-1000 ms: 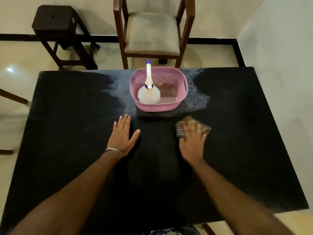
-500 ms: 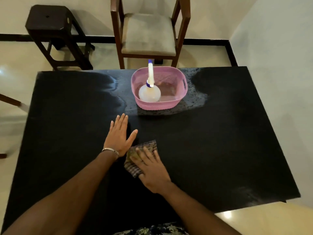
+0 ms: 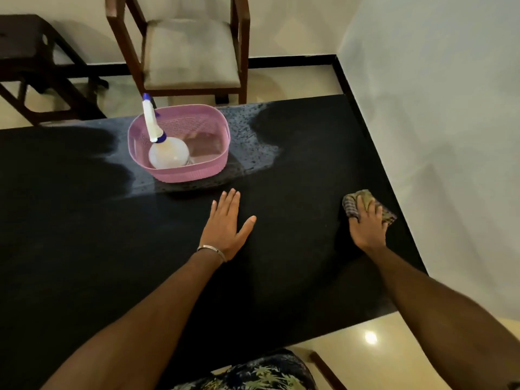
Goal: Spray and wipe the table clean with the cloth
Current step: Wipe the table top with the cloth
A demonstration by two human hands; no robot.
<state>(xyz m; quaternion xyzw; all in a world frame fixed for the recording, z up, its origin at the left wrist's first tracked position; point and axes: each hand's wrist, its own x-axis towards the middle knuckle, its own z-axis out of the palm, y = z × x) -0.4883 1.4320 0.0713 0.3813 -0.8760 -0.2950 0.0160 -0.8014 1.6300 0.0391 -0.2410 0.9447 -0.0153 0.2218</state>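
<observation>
Now the cloth (image 3: 365, 206) lies under the flat right hand (image 3: 368, 225), near the table (image 3: 309, 153) edge.

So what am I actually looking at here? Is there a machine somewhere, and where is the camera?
There is no machine: these are a person's two bare arms, filmed by a wide-angle camera worn on their head, looking forward and down. The surface is a black table. On it stands a pink basket with a spray bottle leaning inside; around the basket the tabletop looks wet with droplets. The left hand rests flat and holds nothing. The right hand presses a checked cloth onto the table near its right edge. Beyond the table are a cushioned wooden chair and a dark stool.
</observation>
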